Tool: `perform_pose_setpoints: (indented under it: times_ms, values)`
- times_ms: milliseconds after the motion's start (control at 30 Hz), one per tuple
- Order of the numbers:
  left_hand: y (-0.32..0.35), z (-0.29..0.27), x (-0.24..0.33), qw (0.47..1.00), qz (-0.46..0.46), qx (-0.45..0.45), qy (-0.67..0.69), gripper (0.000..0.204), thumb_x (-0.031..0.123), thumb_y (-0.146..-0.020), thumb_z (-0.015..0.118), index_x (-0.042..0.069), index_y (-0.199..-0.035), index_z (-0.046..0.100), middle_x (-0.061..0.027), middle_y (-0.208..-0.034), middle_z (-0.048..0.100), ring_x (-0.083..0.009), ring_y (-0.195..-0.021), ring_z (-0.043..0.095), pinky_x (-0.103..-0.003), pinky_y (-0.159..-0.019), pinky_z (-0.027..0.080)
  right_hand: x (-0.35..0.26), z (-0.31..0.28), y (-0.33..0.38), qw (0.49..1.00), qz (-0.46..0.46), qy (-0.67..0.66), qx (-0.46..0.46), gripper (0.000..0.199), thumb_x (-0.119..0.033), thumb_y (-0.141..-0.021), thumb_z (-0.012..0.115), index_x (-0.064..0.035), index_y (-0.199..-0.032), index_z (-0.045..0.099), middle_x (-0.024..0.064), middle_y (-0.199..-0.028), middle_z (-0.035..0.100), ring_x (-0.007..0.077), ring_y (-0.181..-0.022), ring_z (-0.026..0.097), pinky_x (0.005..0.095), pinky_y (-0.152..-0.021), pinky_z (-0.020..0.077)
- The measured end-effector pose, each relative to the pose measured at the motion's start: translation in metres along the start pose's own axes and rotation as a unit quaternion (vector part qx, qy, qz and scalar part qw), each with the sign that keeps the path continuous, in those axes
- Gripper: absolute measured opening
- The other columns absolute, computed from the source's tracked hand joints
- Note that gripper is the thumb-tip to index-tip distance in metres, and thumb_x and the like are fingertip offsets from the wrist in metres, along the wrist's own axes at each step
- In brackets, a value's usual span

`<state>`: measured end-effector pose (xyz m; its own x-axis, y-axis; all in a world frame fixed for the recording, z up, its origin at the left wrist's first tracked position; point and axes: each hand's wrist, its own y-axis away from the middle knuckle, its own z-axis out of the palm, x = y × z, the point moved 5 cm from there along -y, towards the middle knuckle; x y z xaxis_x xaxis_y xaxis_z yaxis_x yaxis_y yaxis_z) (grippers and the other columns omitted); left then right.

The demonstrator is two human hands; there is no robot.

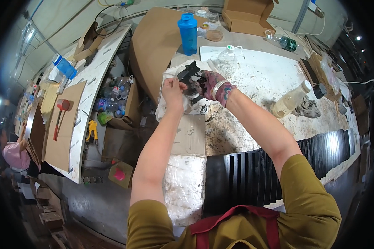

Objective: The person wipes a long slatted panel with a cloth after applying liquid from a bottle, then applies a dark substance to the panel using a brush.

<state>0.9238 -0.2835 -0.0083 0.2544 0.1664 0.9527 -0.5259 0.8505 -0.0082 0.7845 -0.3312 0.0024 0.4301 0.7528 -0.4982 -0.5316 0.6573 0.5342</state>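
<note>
At the far side of the worktable, both my hands meet over a crumpled, black-stained piece (188, 74) that looks like a rag or a glove. My right hand (215, 84) wears a patterned, paint-smeared glove with a pale band at the wrist, and its fingers are closed on the black piece. My left hand (173, 92) is bare. Its thumb and fingers are pinched together at the near left edge of the black piece; what lies between them is too small to make out. Beneath both hands is a white cloth (163, 108) with black smears.
A blue shaker bottle (188, 35) stands beyond my hands, with a clear jug (227, 60) to its right. A cloudy bottle (293, 99) leans beside a grey rag (307, 108). Black strips (247, 176) line the near edge. Leftward, a person (16, 151) works by another table (77, 137).
</note>
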Motion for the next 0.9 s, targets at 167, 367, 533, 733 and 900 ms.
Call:
perform_pose_setpoints:
  times_ms: [167, 367, 533, 733, 900]
  values:
    - [-0.008, -0.003, -0.005, 0.999, 0.030, -0.005, -0.032, 0.010, 0.011, -0.097, 0.052, 0.002, -0.092, 0.052, -0.0064, -0.068, 0.062, -0.0125, -0.057, 0.057, -0.024, -0.055, 0.042, 0.004, 0.001, 0.009, 0.999, -0.015, 0.030, 0.009, 0.025, -0.030, -0.101, 0.041, -0.0082, -0.098, 0.054, 0.0098, -0.081, 0.061, 0.0177, -0.059, 0.054, 0.0279, -0.048, 0.0469]
    - [-0.019, -0.017, -0.003, 0.981, 0.124, -0.028, -0.150, 0.012, 0.011, -0.096, 0.053, -0.001, -0.092, 0.053, -0.0075, -0.065, 0.061, -0.0146, -0.057, 0.059, -0.027, -0.056, 0.047, -0.004, -0.003, 0.015, 0.995, -0.040, 0.086, -0.028, 0.027, -0.028, -0.103, 0.039, -0.0068, -0.104, 0.055, 0.0132, -0.084, 0.065, 0.0195, -0.062, 0.059, 0.0298, -0.054, 0.0519]
    - [-0.009, -0.008, 0.017, 0.954, 0.144, -0.066, -0.253, 0.014, 0.011, -0.096, 0.054, -0.001, -0.087, 0.054, -0.0077, -0.064, 0.062, -0.0134, -0.058, 0.059, -0.027, -0.057, 0.048, -0.023, -0.014, 0.002, 0.982, -0.138, 0.131, -0.003, 0.023, -0.024, -0.099, 0.050, -0.0075, -0.109, 0.064, 0.0036, -0.093, 0.065, 0.0172, -0.077, 0.061, 0.0326, -0.067, 0.0526]
    - [0.002, 0.009, 0.037, 0.881, 0.233, -0.080, -0.404, 0.015, 0.016, -0.095, 0.055, 0.002, -0.088, 0.057, -0.0090, -0.064, 0.064, -0.0241, -0.060, 0.063, -0.036, -0.059, 0.048, -0.053, 0.011, -0.010, 0.718, -0.347, 0.591, 0.121, 0.046, -0.036, -0.091, 0.058, -0.0065, -0.127, 0.056, 0.0176, -0.112, 0.066, 0.0311, -0.102, 0.063, 0.0372, -0.088, 0.0475]
    - [0.001, 0.017, 0.045, 0.852, 0.272, -0.056, -0.444, 0.017, 0.018, -0.094, 0.054, 0.003, -0.088, 0.059, -0.0095, -0.065, 0.065, -0.0301, -0.064, 0.064, -0.040, -0.062, 0.048, -0.042, 0.033, 0.023, 0.596, -0.349, 0.712, 0.127, 0.040, -0.037, -0.091, 0.056, -0.0088, -0.120, 0.060, 0.0189, -0.116, 0.064, 0.0359, -0.108, 0.060, 0.0402, -0.091, 0.0466]
